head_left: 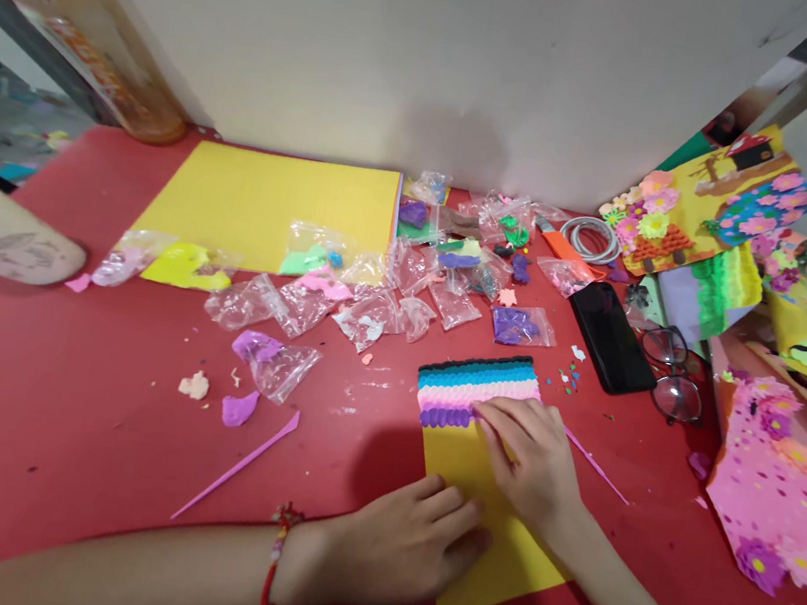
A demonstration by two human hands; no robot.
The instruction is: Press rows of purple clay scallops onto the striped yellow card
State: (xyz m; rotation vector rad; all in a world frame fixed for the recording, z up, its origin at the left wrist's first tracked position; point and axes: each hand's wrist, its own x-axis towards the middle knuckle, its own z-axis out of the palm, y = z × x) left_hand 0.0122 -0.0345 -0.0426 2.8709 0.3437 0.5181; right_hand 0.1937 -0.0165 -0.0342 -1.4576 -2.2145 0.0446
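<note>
Running across the yellow card (523, 563), the purple row (445, 418) is met at its right end by the right hand (536, 459), pinched narrow; the left hand (413, 544) is curled farther off (both contents cannot be told).

Shows smooth, matt paper in the yellow card (517, 557), and ridged, dull, clay-like rows (477, 391) across its far end. Left of the card, shows smooth plastic in the pink stick (239, 462) and crinkled, shiny film in the clear bag (289, 371). Right of and beyond the card, shows glossy, glass-like black on the phone (614, 339).
</note>
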